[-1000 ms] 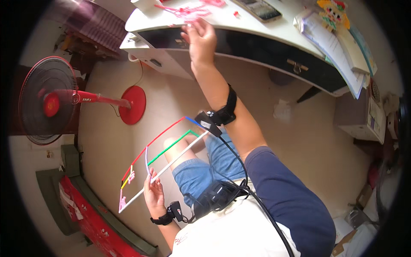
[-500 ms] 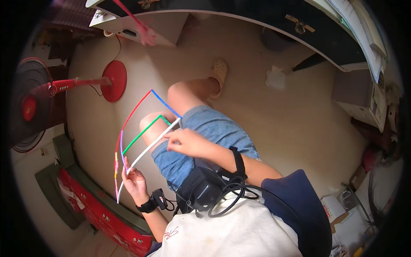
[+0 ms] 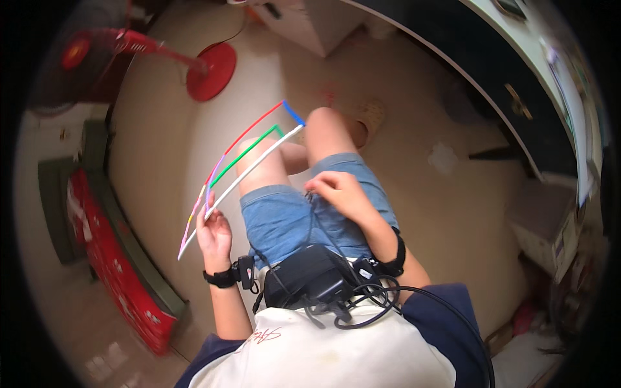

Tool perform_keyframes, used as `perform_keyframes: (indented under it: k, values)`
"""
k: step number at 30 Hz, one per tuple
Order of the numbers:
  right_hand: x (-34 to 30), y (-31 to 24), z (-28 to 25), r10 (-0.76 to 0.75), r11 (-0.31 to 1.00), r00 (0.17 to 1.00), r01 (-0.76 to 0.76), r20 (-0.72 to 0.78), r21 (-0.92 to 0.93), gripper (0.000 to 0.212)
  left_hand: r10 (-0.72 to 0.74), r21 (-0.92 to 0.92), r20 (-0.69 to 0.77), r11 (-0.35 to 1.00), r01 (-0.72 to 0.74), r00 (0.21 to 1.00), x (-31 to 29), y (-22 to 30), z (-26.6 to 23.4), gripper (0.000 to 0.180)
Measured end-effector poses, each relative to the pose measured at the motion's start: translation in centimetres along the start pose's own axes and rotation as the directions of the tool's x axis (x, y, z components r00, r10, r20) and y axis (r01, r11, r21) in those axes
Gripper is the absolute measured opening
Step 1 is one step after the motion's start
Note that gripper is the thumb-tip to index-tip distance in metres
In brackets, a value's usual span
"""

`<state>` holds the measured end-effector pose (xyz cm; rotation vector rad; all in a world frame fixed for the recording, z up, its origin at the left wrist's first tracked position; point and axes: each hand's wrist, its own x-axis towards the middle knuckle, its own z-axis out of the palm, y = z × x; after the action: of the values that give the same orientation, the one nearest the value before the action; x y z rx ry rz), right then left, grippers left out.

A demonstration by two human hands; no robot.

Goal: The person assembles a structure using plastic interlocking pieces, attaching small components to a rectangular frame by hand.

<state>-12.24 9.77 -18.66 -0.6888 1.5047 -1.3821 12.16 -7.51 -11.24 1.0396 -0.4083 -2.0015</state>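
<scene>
My left hand is closed around the lower part of a frame of coloured rods, where the white rod meets a purple rod. A long red rod and a short blue rod form its far edges. Across the middle runs a green rod; pink and yellow pieces lie along the lower left side. The frame tilts over my left knee. My right hand is over my lap, apart from the frame, its fingertips pinched together. Under them shows something thin and dark, blurred.
A red-based standing fan is at the upper left. A red cloth-covered seat stands on the left. A dark-fronted desk curves along the upper right, and a grey box is below it. A black device with cables rests at my waist.
My right hand has left the white rod and moved back over my lap, its fingers now pinched. My left hand still holds the frame. The whole view has turned.
</scene>
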Motion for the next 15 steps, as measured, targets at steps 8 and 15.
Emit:
perform_keyframes:
  k: [8, 15]
  values:
    - [-2.7, -3.6, -8.5, 0.185, 0.981, 0.979, -0.178, -0.089, 0.077, 0.026, 0.108, -0.029, -0.112, 0.993, -0.112, 0.988, -1.2, -1.1, 0.3, 0.036]
    - [-3.4, -6.8, -16.7, 0.107, 0.978, 0.950, -0.154, -0.294, -0.143, 0.025, 0.205, 0.054, -0.170, 0.979, -0.198, 0.964, -2.0, -1.4, 1.3, 0.036]
